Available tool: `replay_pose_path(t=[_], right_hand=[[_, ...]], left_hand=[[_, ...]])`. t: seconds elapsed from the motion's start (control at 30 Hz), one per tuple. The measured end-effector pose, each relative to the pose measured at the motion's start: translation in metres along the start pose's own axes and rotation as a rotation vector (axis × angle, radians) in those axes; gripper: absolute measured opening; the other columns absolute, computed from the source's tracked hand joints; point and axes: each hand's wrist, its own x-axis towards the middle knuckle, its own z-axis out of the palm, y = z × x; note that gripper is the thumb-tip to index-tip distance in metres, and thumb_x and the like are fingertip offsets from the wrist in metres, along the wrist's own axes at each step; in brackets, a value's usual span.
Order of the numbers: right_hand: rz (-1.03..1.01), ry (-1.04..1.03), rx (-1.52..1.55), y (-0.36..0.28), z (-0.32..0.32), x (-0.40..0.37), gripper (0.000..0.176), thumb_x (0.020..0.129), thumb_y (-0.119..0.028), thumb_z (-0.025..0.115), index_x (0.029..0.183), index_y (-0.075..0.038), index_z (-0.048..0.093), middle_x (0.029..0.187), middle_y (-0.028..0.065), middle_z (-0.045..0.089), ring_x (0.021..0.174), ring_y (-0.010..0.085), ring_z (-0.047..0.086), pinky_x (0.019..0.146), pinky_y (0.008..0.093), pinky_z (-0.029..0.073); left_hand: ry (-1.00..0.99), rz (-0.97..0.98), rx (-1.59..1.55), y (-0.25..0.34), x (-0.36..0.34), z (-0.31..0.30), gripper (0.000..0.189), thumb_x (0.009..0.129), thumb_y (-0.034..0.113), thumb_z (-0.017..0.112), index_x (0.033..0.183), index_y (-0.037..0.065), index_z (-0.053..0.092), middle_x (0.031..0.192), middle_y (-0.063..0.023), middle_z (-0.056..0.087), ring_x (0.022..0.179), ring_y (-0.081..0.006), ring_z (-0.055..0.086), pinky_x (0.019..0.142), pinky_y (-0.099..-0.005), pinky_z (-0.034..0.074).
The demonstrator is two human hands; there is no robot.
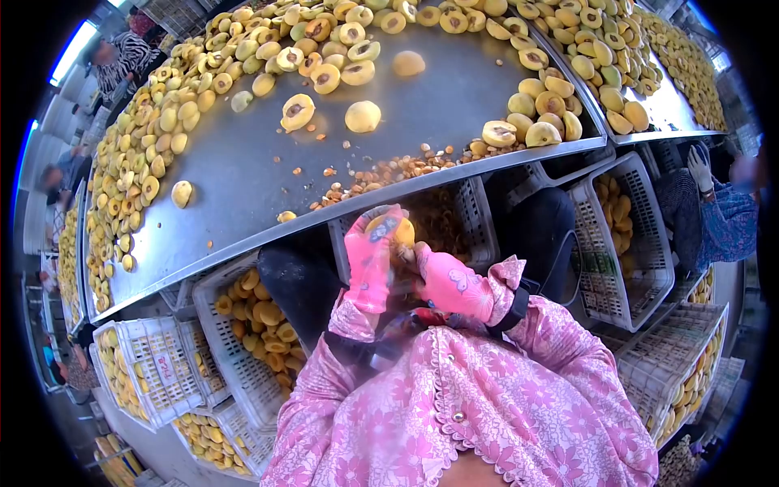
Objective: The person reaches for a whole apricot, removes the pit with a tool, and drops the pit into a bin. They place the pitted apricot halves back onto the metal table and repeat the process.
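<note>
My left hand (373,253), in a pink patterned glove, is raised with its fingers wrapped round a yellow peach (404,232). My right hand (453,282), gloved alike, is closed at the lower right side of that peach. Its fingertips are close to the fruit, and what they grip, if anything, is hidden. Both hands are in front of my chest, just short of the metal table (243,174). Below them is a white crate (480,219) with brown scraps inside. Loose peach pits (381,174) lie along the table's near edge.
Halved peaches (243,50) are heaped across the table's far and left sides, with a smaller pile (545,109) at right. Crates of peaches (223,296) stand by my legs, another crate (629,243) to the right. A co-worker (722,219) is at far right.
</note>
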Motion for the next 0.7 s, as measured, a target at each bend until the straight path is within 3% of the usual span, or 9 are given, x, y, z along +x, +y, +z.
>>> replay_pose_path(t=[0.17,0.27,0.4,0.5,0.53,0.57,0.63,0.67,0.7], right_hand=[[-0.492,0.016,-0.217,0.018,-0.002,0.015,0.025,0.093,-0.026,0.047,0.097,-0.003,0.055,0.069,0.0010,0.054,0.059,0.0103,0.049,0.055,0.0258,0.040],[0.067,-0.421,0.298,-0.008,-0.013,0.003,0.014,0.088,-0.020,0.054,0.085,-0.006,0.054,0.064,-0.0011,0.051,0.053,0.0089,0.048,0.049,0.0230,0.036],[0.093,-0.561,0.569,-0.017,-0.014,-0.009,0.021,0.087,-0.022,0.057,0.071,-0.011,0.050,0.058,-0.0041,0.047,0.047,0.0058,0.043,0.043,0.0206,0.031],[0.114,-0.651,0.679,-0.006,-0.017,-0.005,0.018,0.087,-0.022,0.058,0.075,-0.011,0.052,0.060,-0.0052,0.047,0.049,0.0043,0.043,0.045,0.0195,0.032],[-0.035,-0.592,0.582,-0.015,-0.018,-0.012,0.015,0.086,-0.022,0.060,0.081,-0.010,0.053,0.061,-0.0062,0.048,0.051,0.0033,0.044,0.047,0.0188,0.032],[0.048,-0.725,0.599,-0.017,-0.028,-0.016,0.015,0.085,-0.022,0.061,0.086,-0.009,0.052,0.065,-0.0060,0.050,0.054,0.0030,0.045,0.049,0.0184,0.034],[-0.011,-0.728,0.595,-0.017,-0.035,-0.017,0.017,0.085,-0.022,0.061,0.089,-0.008,0.052,0.066,-0.0066,0.049,0.055,0.0026,0.046,0.049,0.0184,0.036],[0.003,-0.561,0.462,-0.023,-0.033,-0.015,0.024,0.082,-0.026,0.060,0.086,-0.004,0.051,0.059,0.0024,0.051,0.045,0.0121,0.048,0.042,0.0242,0.039],[-0.345,-0.437,0.006,0.014,-0.034,0.001,0.025,0.082,-0.026,0.060,0.088,-0.004,0.051,0.060,0.0046,0.053,0.048,0.0167,0.051,0.045,0.0273,0.041]], left_hand=[[-0.031,-0.012,-0.031,0.003,0.003,0.002,0.023,0.083,0.017,0.067,0.099,0.000,0.064,0.092,-0.0111,0.067,0.077,-0.0182,0.065,0.070,-0.0301,0.054],[-0.048,-0.065,-0.125,0.005,-0.008,0.008,0.024,0.084,0.020,0.066,0.100,0.002,0.062,0.093,-0.0113,0.066,0.078,-0.0195,0.064,0.069,-0.0331,0.055],[-0.151,-0.119,-0.331,-0.005,-0.008,0.006,0.025,0.086,0.021,0.061,0.103,0.002,0.058,0.097,-0.0123,0.064,0.081,-0.0215,0.063,0.068,-0.0349,0.055],[-0.105,-0.181,-0.466,-0.004,-0.007,0.003,0.026,0.089,0.025,0.057,0.106,0.005,0.056,0.103,-0.0122,0.061,0.088,-0.0259,0.061,0.069,-0.0376,0.055],[-0.062,-0.192,-0.536,-0.001,-0.002,-0.005,0.026,0.089,0.026,0.057,0.107,0.006,0.056,0.104,-0.0115,0.061,0.090,-0.0269,0.061,0.071,-0.0387,0.055],[-0.017,-0.203,-0.606,0.004,0.003,-0.015,0.027,0.089,0.026,0.058,0.107,0.007,0.056,0.105,-0.0109,0.061,0.092,-0.0279,0.061,0.072,-0.0398,0.055],[-0.040,-0.076,-0.704,0.029,0.010,-0.051,0.023,0.089,0.024,0.057,0.105,0.007,0.056,0.102,-0.0111,0.061,0.089,-0.0295,0.061,0.070,-0.0396,0.055],[-0.065,0.011,-0.701,0.041,0.012,-0.079,0.024,0.089,0.023,0.057,0.105,0.006,0.056,0.102,-0.0132,0.061,0.089,-0.0297,0.062,0.068,-0.0413,0.056],[0.106,0.100,-0.502,0.062,0.005,-0.098,0.026,0.088,0.023,0.058,0.106,0.004,0.056,0.103,-0.0151,0.060,0.088,-0.0294,0.062,0.066,-0.0434,0.056]])
